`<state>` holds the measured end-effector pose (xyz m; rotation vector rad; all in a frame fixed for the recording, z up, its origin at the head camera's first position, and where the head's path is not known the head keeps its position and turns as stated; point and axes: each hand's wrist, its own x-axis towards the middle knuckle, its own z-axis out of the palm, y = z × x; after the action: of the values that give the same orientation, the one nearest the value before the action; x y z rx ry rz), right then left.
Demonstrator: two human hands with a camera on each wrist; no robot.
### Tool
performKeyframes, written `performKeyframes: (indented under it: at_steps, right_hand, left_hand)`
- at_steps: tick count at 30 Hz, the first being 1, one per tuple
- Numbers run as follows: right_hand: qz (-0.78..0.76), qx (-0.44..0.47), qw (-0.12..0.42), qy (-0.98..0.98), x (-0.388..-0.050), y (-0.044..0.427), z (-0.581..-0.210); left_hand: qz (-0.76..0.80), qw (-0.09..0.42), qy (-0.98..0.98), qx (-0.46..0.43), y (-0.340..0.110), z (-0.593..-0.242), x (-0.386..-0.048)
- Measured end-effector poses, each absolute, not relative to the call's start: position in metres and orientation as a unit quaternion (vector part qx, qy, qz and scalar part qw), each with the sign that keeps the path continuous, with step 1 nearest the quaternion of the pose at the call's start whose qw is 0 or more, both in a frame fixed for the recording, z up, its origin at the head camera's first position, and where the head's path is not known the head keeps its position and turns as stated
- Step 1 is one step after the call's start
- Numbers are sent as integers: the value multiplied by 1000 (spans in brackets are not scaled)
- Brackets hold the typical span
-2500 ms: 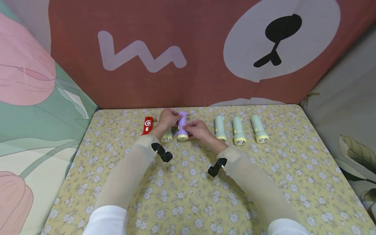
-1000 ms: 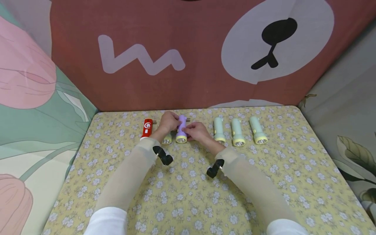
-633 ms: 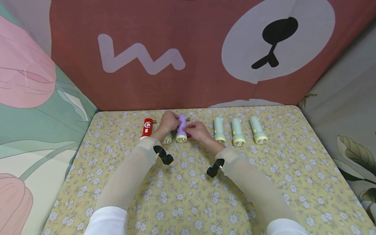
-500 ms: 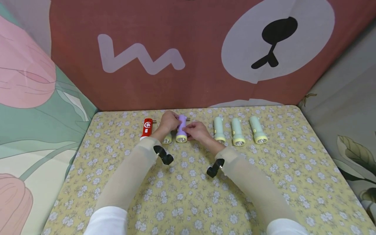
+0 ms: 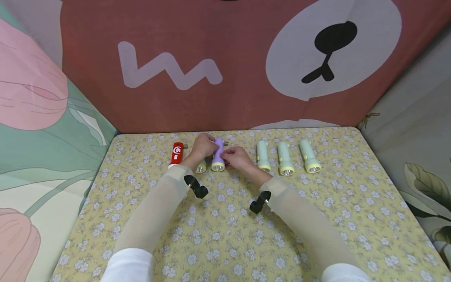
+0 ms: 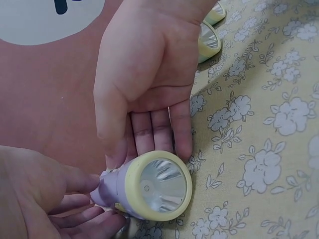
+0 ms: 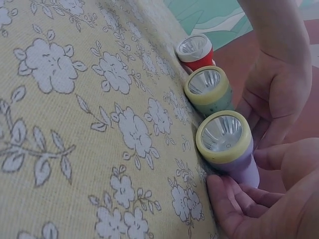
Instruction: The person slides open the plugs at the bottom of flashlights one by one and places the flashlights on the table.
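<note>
A purple flashlight (image 5: 218, 156) with a pale yellow head lies on the table, lens towards me. Metal prongs stick out on the right of its rear end. My left hand (image 5: 203, 145) pinches it near the rear from the left side. From the right, my right hand (image 5: 239, 157) holds its body between thumb and fingers. In the left wrist view the flashlight's yellow rim (image 6: 187, 186) faces the camera, between both hands. Just left of it, a green flashlight (image 5: 200, 167) is mostly hidden behind my left hand and wrist.
A red flashlight (image 5: 177, 152) with prongs out lies at the row's left end. To the right lie three pale green flashlights, a near one (image 5: 262, 154), a middle one (image 5: 284, 156) and a far one (image 5: 309, 154). A printed fabric wall (image 5: 243, 109) borders the table's back.
The head view has shifted slightly since the first frame. Both hands keep their hold on the purple flashlight, which stays in nearly the same place.
</note>
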<state>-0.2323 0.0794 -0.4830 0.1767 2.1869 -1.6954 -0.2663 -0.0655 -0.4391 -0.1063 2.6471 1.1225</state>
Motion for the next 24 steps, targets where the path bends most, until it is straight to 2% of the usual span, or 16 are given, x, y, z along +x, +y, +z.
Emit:
performKeyframes:
  at_steps: [8, 15, 24]
  right_hand:
    - [-573, 33, 196, 795, -228, 84, -478]
    - [-508, -16, 171, 844, -221, 93, -471]
    - [-433, -94, 145, 885, -208, 106, -464]
  left_hand:
    - [409, 114, 905, -27, -69, -434, -262]
    - [432, 93, 897, 4, -73, -425, -259]
    - [444, 114, 888, 34, -81, -412, -246]
